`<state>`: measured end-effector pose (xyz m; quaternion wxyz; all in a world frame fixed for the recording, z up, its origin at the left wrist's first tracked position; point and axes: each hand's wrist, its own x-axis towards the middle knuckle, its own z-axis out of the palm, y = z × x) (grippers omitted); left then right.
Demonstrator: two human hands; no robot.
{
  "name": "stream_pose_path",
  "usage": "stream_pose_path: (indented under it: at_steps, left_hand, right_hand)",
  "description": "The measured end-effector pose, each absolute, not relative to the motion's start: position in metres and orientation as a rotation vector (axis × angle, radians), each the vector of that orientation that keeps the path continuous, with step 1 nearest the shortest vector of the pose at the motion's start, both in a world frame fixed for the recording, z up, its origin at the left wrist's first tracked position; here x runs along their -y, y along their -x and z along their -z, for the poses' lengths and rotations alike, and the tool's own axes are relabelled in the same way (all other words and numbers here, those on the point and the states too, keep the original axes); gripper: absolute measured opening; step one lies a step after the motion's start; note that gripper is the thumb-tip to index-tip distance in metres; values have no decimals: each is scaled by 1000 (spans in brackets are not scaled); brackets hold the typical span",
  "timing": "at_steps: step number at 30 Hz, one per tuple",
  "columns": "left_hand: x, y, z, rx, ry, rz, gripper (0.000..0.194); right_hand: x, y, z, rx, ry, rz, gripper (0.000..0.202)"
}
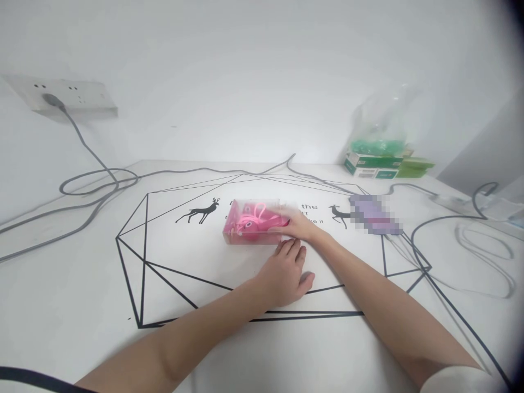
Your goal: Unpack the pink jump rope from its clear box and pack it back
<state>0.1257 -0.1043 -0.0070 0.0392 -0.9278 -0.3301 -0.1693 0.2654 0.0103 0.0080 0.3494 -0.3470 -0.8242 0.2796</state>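
Note:
A clear plastic box (pixel 230 236) lies on the white table near the middle. Inside it are a bright pink item (pixel 250 225) with round eye-like marks and a looped pink cord (pixel 258 210); its exact kind is unclear. My right hand (pixel 295 222) is closed around the box's right end, its fingertips partly hidden and blurred by the plastic. Just in front of the box, my left hand (pixel 286 275) hovers or rests low with its fingers stretched out and thumb apart, holding nothing. The left fingertips are close to the right hand; whether they touch, I cannot tell.
Grey cables (pixel 172 172) run along the back and left from a wall socket (pixel 77 97). At the right lie a pixelated phone-like object (pixel 375 214) and a black cable (pixel 446 286). A green and white box (pixel 374 164) supports a clear bag (pixel 379 134) at back right.

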Motion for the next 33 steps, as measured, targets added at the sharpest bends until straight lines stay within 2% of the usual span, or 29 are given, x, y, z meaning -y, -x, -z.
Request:
stream_pose_path:
  at_steps: [33]
  left_hand:
    - [105, -126, 9, 1014, 2871, 614, 53]
  right_hand:
    - [-8, -287, -20, 2164, 933, -677, 33]
